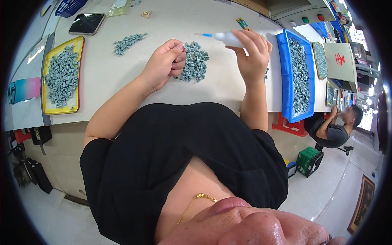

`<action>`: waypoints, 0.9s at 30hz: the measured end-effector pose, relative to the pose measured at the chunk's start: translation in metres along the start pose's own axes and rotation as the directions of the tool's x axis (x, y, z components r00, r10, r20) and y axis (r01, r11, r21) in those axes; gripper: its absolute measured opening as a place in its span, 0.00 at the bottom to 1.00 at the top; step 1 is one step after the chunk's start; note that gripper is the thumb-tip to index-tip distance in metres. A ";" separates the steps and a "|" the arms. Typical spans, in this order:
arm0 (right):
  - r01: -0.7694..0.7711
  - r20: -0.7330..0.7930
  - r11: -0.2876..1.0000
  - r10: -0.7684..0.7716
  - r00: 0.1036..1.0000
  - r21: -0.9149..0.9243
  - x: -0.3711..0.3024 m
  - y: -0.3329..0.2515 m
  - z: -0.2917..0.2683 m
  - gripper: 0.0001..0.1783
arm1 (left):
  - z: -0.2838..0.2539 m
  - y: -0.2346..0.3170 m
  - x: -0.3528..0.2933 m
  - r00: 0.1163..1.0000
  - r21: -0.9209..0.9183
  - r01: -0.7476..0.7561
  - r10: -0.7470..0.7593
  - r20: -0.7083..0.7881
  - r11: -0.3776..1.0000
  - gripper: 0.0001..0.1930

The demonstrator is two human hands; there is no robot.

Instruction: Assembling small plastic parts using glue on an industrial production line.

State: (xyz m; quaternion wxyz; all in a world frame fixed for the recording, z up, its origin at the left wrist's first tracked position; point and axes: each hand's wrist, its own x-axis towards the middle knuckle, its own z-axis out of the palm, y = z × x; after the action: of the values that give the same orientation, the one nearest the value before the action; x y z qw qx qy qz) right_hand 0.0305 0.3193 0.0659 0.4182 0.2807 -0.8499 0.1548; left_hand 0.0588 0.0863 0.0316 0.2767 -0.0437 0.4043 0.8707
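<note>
My right hand (pixel 253 55) is closed around a white squeeze bottle (pixel 229 39), held tilted almost flat above the table. Its blue tip, ending in a thin needle, points left toward my other hand. Thumb and fingers pinched together, my left hand (pixel 168 61) is at the left edge of a pile of small grey-green parts (pixel 197 63). Whatever lies between those fingertips is too small to tell apart from the pile behind. A smaller heap of the same parts (pixel 127 43) lies farther left on the white table (pixel 110 81).
On the left stands a yellow tray (pixel 45 92) of parts, beside a pink and teal bottle (pixel 25 90). A phone (pixel 87 23) lies at the back left. At right is a blue bin (pixel 286 98) full of parts. Another person (pixel 335 126) sits beyond it.
</note>
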 end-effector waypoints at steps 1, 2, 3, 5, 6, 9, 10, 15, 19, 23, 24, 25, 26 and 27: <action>-0.112 0.010 0.989 0.112 0.994 0.098 -0.002 0.004 0.002 0.17 | 0.001 0.000 0.000 1.000 0.007 0.006 -0.006 -0.011 1.000 0.06; -0.222 0.030 0.955 0.221 0.975 0.194 -0.004 0.007 0.003 0.17 | 0.002 -0.001 -0.001 1.000 0.009 0.010 -0.010 -0.008 1.000 0.06; -0.367 0.153 0.910 0.341 0.927 0.193 -0.007 0.010 0.002 0.18 | 0.002 0.000 -0.001 1.000 0.005 0.018 -0.018 0.004 1.000 0.07; -0.531 0.244 0.807 0.478 0.844 0.259 -0.014 0.020 0.010 0.18 | 0.001 -0.001 -0.001 0.999 0.001 0.034 -0.034 0.024 0.999 0.07; -0.674 0.343 0.669 0.582 0.737 0.313 -0.016 0.025 0.014 0.19 | 0.001 -0.001 -0.002 0.999 0.010 0.040 -0.040 0.022 0.999 0.07; -0.723 0.432 0.620 0.586 0.686 0.307 -0.029 0.045 0.027 0.23 | 0.003 0.000 -0.003 0.998 0.028 0.053 -0.054 0.024 0.998 0.07; -0.741 0.472 0.584 0.577 0.667 0.332 -0.035 0.052 0.033 0.24 | 0.003 0.000 -0.003 0.998 0.036 0.053 -0.054 0.019 0.998 0.07; -0.848 0.578 0.469 0.631 0.518 0.248 -0.031 0.048 0.030 0.29 | 0.002 0.000 -0.003 0.998 0.046 0.053 -0.053 0.015 0.998 0.07; -0.711 0.504 0.688 0.568 0.651 0.143 -0.025 0.060 0.001 0.22 | 0.002 0.001 -0.003 0.999 0.026 0.053 -0.053 0.004 0.998 0.07; -0.705 0.725 0.702 0.535 0.434 -0.096 -0.025 0.069 -0.030 0.09 | 0.002 0.001 -0.004 0.999 0.024 0.054 -0.054 -0.006 0.998 0.07; -0.706 0.725 0.702 0.536 0.433 -0.097 -0.027 0.070 -0.030 0.09 | 0.001 0.000 -0.004 0.998 0.024 0.062 -0.062 -0.001 0.998 0.07; -0.684 0.742 0.717 0.530 0.411 -0.133 -0.030 0.070 -0.030 0.09 | 0.001 0.000 -0.004 0.997 0.023 0.071 -0.071 0.004 0.997 0.07; -0.661 0.758 0.731 0.525 0.388 -0.168 -0.034 0.071 -0.030 0.09 | 0.001 0.000 -0.004 0.997 0.023 0.072 -0.073 0.005 0.997 0.07; -0.645 0.776 0.745 0.506 0.376 -0.173 -0.036 0.071 -0.027 0.11 | 0.002 0.000 -0.004 0.997 0.024 0.073 -0.073 0.007 0.997 0.07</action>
State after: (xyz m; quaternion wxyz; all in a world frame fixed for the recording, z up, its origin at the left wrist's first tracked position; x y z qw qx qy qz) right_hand 0.0218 0.4016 0.0517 -0.1020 0.0363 -0.9698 0.2184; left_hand 0.0625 0.0852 0.0343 0.3106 -0.0517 0.4117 0.8552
